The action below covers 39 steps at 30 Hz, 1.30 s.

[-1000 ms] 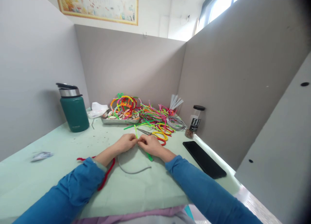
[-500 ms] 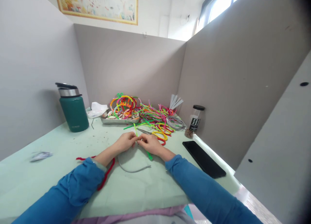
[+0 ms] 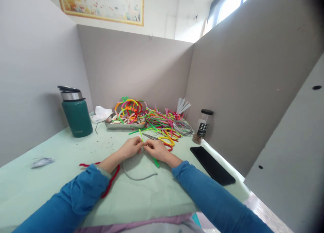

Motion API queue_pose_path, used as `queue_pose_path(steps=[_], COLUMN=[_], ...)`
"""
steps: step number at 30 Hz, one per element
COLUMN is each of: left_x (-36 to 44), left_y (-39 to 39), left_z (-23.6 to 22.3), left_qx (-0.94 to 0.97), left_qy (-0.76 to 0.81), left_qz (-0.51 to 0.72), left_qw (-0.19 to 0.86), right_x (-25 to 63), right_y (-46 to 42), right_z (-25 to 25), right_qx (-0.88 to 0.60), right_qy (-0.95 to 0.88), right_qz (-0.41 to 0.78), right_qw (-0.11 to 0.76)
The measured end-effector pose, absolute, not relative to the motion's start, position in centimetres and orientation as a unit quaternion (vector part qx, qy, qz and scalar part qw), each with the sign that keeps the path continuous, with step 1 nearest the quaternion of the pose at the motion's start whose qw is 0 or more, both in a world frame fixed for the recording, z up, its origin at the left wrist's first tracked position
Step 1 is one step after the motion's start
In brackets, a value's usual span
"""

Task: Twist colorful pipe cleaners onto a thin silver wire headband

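My left hand [image 3: 132, 146] and my right hand [image 3: 156, 149] meet fingertip to fingertip above the middle of the table. Both pinch a green pipe cleaner [image 3: 141, 135]; its yellow-green end sticks up past the fingers, and a darker green piece [image 3: 156, 162] shows below my right hand. From under my left hand a grey cord [image 3: 138, 178] curves out over the cloth. A red pipe cleaner [image 3: 113, 181] lies beneath my left forearm. Just beyond my right hand are scissors [image 3: 165, 139] with yellow handles. What exactly the fingertips cover is hidden.
At the back stand a metal tray [image 3: 124, 126] of small pieces and a heap of coloured pipe cleaners [image 3: 162, 118]. A green bottle [image 3: 77, 116] is left, a clear jar [image 3: 202, 126] and a black phone [image 3: 212, 165] right. Grey partitions [image 3: 136, 64] enclose the table.
Almost nothing differs. My fingers have shifted very slightly around the pipe cleaner, and the grey cord's loose end has moved a touch.
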State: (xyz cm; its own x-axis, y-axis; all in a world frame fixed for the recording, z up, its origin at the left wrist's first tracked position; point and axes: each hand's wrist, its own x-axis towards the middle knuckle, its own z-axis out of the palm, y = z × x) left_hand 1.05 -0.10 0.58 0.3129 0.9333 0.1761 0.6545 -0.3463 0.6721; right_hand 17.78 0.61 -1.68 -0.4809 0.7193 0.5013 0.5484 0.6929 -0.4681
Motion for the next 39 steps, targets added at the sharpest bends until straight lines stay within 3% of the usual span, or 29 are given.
queue_pose_path(steps=[17,39], left_x=[1.03,0.85], left_y=[-0.43,-0.12], left_z=[1.13,1.12], left_qx=[0.814,0.831], left_qy=[0.463,0.457], left_qz=[0.326,0.306], left_qw=[0.133,0.087], right_x=[17.67,17.59], right_y=[0.74,0.87], right_z=[-1.51,-1.71], right_qx=[-0.389,-0.409], right_qy=[-0.830,-0.810], right_qz=[0.141,0.165], right_qw=[0.374,0.387])
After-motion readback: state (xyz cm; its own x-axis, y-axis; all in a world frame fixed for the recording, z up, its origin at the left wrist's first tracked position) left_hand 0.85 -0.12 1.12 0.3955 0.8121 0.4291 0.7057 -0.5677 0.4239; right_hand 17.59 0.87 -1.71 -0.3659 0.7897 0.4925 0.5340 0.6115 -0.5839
